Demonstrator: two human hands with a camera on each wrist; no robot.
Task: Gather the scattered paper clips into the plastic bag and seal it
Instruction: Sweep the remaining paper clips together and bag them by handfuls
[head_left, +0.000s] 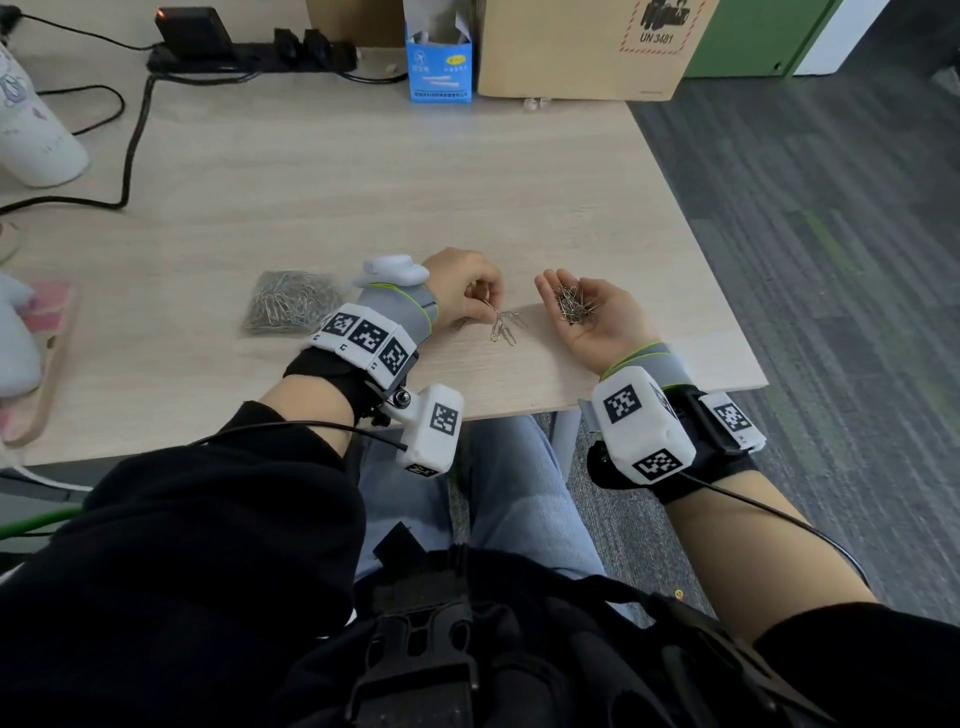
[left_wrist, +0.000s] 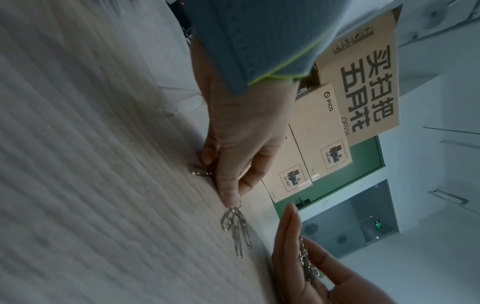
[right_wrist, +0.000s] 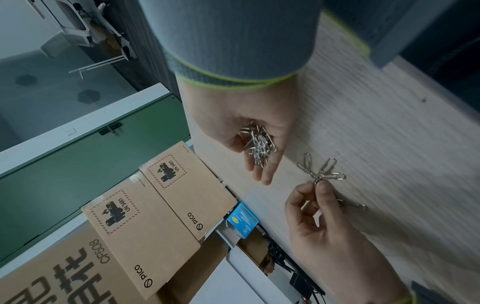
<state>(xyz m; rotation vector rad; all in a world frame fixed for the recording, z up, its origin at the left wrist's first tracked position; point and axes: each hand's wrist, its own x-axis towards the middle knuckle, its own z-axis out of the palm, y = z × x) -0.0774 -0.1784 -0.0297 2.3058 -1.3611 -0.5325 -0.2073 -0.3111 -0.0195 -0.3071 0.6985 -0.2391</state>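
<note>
My left hand (head_left: 480, 296) pinches a small bunch of linked paper clips (head_left: 503, 325) between thumb and fingertips just above the wooden table (head_left: 337, 197); the bunch of clips (left_wrist: 237, 228) hangs down from the fingertips (left_wrist: 231, 197). The same bunch of clips (right_wrist: 320, 171) shows in the right wrist view. My right hand (head_left: 587, 317) lies palm up to the right, fingers nearly straight, carrying a pile of paper clips (head_left: 574, 304); that pile (right_wrist: 258, 144) sits in the palm. A clear plastic bag (head_left: 288, 301) full of clips lies flat to the left of my left wrist. One more clip (right_wrist: 353, 204) lies on the table behind my left fingers.
A blue carton (head_left: 439, 62) and a brown cardboard box (head_left: 582, 49) stand at the table's far edge. A power strip with cables (head_left: 249, 52) runs along the back left, beside a white bottle (head_left: 31, 135). The table's right edge (head_left: 727, 291) is close to my right hand.
</note>
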